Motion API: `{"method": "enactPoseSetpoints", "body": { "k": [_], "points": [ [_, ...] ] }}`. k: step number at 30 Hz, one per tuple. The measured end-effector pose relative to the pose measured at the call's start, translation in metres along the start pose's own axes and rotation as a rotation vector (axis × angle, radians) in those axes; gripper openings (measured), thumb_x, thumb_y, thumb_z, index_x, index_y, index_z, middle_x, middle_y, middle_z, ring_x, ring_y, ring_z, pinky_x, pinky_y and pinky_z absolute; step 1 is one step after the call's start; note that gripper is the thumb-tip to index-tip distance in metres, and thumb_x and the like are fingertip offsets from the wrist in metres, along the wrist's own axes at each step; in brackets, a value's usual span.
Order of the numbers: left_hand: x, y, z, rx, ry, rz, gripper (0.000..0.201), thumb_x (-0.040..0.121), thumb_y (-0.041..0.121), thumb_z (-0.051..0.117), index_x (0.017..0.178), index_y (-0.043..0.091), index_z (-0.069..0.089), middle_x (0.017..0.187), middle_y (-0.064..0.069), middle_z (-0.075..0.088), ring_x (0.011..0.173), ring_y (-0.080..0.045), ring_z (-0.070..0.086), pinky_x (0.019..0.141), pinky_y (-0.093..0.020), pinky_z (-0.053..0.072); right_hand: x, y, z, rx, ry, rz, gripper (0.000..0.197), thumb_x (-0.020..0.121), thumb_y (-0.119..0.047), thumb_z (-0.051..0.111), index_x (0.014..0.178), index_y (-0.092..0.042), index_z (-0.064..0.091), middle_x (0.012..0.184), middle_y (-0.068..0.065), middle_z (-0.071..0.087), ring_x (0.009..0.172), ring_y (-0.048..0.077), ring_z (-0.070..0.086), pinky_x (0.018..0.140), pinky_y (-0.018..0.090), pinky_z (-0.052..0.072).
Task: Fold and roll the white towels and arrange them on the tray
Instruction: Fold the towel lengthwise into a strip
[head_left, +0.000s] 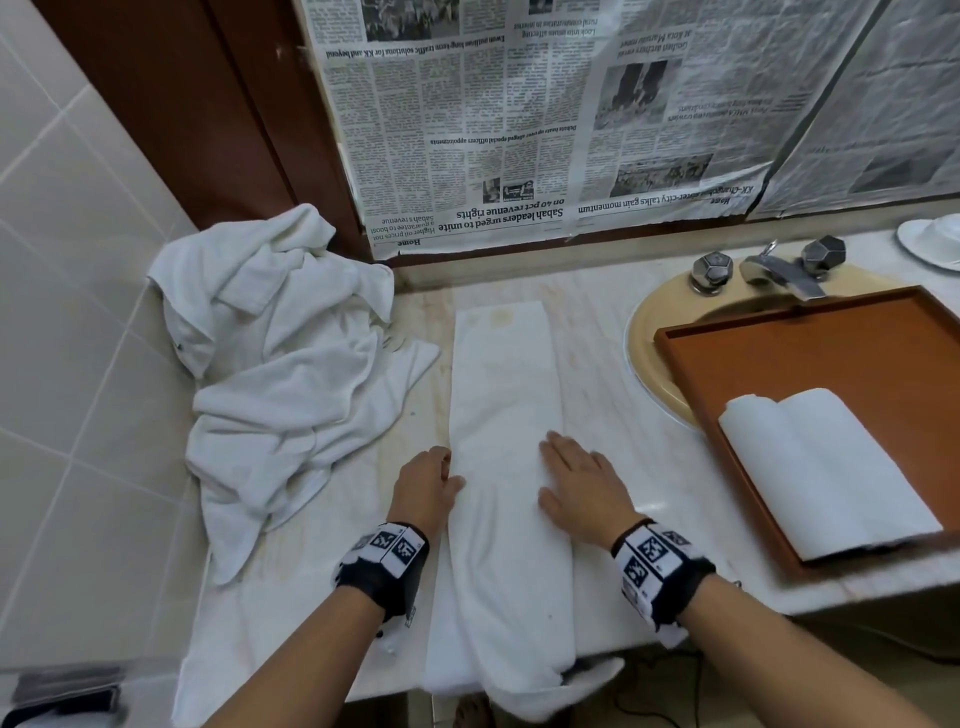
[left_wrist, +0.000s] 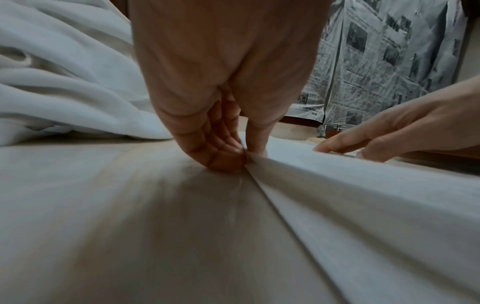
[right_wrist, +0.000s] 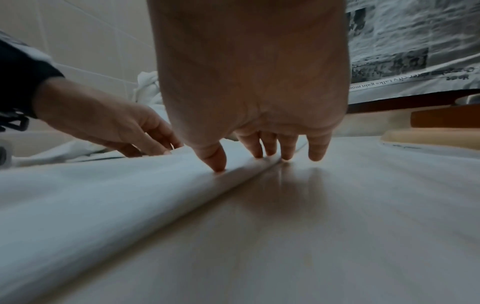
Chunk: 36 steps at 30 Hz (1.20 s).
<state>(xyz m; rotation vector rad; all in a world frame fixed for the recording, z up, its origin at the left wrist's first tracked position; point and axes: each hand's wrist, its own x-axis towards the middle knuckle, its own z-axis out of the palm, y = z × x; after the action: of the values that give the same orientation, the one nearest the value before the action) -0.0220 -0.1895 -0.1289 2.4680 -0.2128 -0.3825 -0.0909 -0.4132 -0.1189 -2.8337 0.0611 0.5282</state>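
Nearest you, the long white towel folded into a narrow strip (head_left: 506, 467) lies lengthwise on the pale marble counter (head_left: 613, 364), its near end hanging over the counter's front edge. Your left hand (head_left: 423, 486) sits at the strip's left edge; in the left wrist view its curled fingers (left_wrist: 223, 158) and thumb pinch that folded edge against the counter. Your right hand (head_left: 576, 483) lies flat on the strip's right side with its fingers spread, and in the right wrist view the fingertips (right_wrist: 217, 162) press down along the strip's right edge, some on the cloth and the outer ones on the bare marble. To your right, a white rolled towel (head_left: 826, 473) lies in the near left part of the brown wooden tray (head_left: 789, 332), which rests across the cream oval sink (head_left: 649, 332). To your left, a heap of crumpled white towels (head_left: 280, 364) is piled against the tiled wall, well apart from the tray and just beside the strip. Farther back, a chrome tap with two faceted knobs (head_left: 769, 267) stands behind the sink, a white dish (head_left: 930, 241) sits at the far right, and sheets of newspaper (head_left: 519, 124) cover the wall behind the counter.
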Motion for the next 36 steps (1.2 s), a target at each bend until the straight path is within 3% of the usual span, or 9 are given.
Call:
{"method": "enactPoseSetpoints", "body": {
  "k": [3,8,14,17,20,24,27,31,36],
  "points": [
    [0.021,0.011,0.004,0.012,-0.006,-0.021,0.017,0.092,0.018,0.063,0.087,0.010,0.049,0.081,-0.002,0.049,0.079,-0.022,0.049,0.064,-0.028,0.031,0.026,0.009,-0.016,-0.013,-0.023,0.019,0.070,0.100,-0.033,0.038,0.159,-0.014,0.006,0.167,0.000,-0.002,0.153,0.016,0.004,0.122,0.038,0.008],
    [0.057,0.030,0.011,-0.011,0.025,-0.041,0.039,0.095,0.022,0.061,0.129,0.006,0.048,0.107,-0.014,0.061,0.101,-0.031,0.057,0.080,-0.038,0.046,0.073,0.019,-0.033,0.049,0.004,0.068,0.069,0.099,-0.028,0.036,0.159,-0.017,0.006,0.167,-0.004,-0.004,0.153,0.015,0.001,0.123,0.042,0.007],
    [0.082,0.031,0.007,-0.070,0.046,-0.093,0.042,0.096,0.029,0.061,0.132,0.009,0.052,0.102,-0.011,0.063,0.099,-0.026,0.059,0.077,-0.028,0.039,0.098,0.023,-0.042,0.054,0.115,0.033,0.064,0.098,-0.026,0.040,0.157,-0.013,0.019,0.166,0.001,0.009,0.151,0.018,0.013,0.118,0.041,0.019],
    [0.065,0.030,0.002,-0.111,0.016,-0.054,0.044,0.092,0.028,0.066,0.131,0.014,0.053,0.090,-0.005,0.065,0.091,-0.019,0.059,0.077,-0.025,0.038,0.070,0.028,-0.049,0.142,0.171,-0.076,0.050,0.098,-0.030,0.051,0.143,-0.012,0.044,0.153,0.005,0.037,0.138,0.023,0.037,0.105,0.035,0.032],
    [0.036,0.028,0.007,-0.127,-0.031,-0.019,0.044,0.089,0.026,0.070,0.130,0.017,0.056,0.088,-0.003,0.065,0.090,-0.017,0.060,0.082,-0.027,0.045,0.014,0.037,-0.045,0.303,0.048,-0.187,0.044,0.093,-0.041,0.063,0.129,-0.016,0.057,0.124,-0.001,0.055,0.113,0.018,0.052,0.092,0.027,0.038],
    [0.010,0.026,0.021,-0.055,-0.065,-0.019,0.047,0.089,0.030,0.070,0.132,0.017,0.057,0.097,-0.002,0.058,0.092,-0.019,0.058,0.089,-0.032,0.047,-0.048,0.045,-0.023,0.250,-0.204,-0.174,0.050,0.084,-0.060,0.064,0.119,-0.025,0.058,0.113,-0.010,0.049,0.103,0.009,0.046,0.090,0.030,0.044],
    [-0.006,0.027,0.028,-0.040,-0.052,-0.036,0.045,0.088,0.031,0.069,0.130,0.018,0.055,0.096,-0.001,0.058,0.091,-0.020,0.058,0.087,-0.034,0.048,-0.063,0.039,-0.010,0.187,-0.215,-0.146,0.038,0.085,-0.054,0.063,0.105,-0.022,0.056,0.108,-0.008,0.045,0.101,0.012,0.044,0.085,0.031,0.044],
    [-0.029,0.031,0.039,-0.054,-0.071,-0.096,0.036,0.088,0.025,0.068,0.122,0.019,0.056,0.078,0.007,0.061,0.087,-0.017,0.060,0.082,-0.033,0.050,-0.072,0.030,-0.010,0.133,-0.200,-0.105,0.031,0.090,-0.051,0.059,0.087,-0.021,0.053,0.098,-0.006,0.047,0.089,0.013,0.047,0.065,0.027,0.036],
    [-0.037,0.031,0.046,-0.108,-0.014,-0.132,0.032,0.089,0.020,0.066,0.120,0.019,0.059,0.078,0.002,0.064,0.082,-0.014,0.060,0.074,-0.024,0.044,-0.105,0.026,-0.009,0.017,-0.281,-0.031,0.026,0.093,-0.049,0.052,0.089,-0.024,0.048,0.084,-0.006,0.051,0.081,0.017,0.055,0.060,0.028,0.035]
  ]
}}
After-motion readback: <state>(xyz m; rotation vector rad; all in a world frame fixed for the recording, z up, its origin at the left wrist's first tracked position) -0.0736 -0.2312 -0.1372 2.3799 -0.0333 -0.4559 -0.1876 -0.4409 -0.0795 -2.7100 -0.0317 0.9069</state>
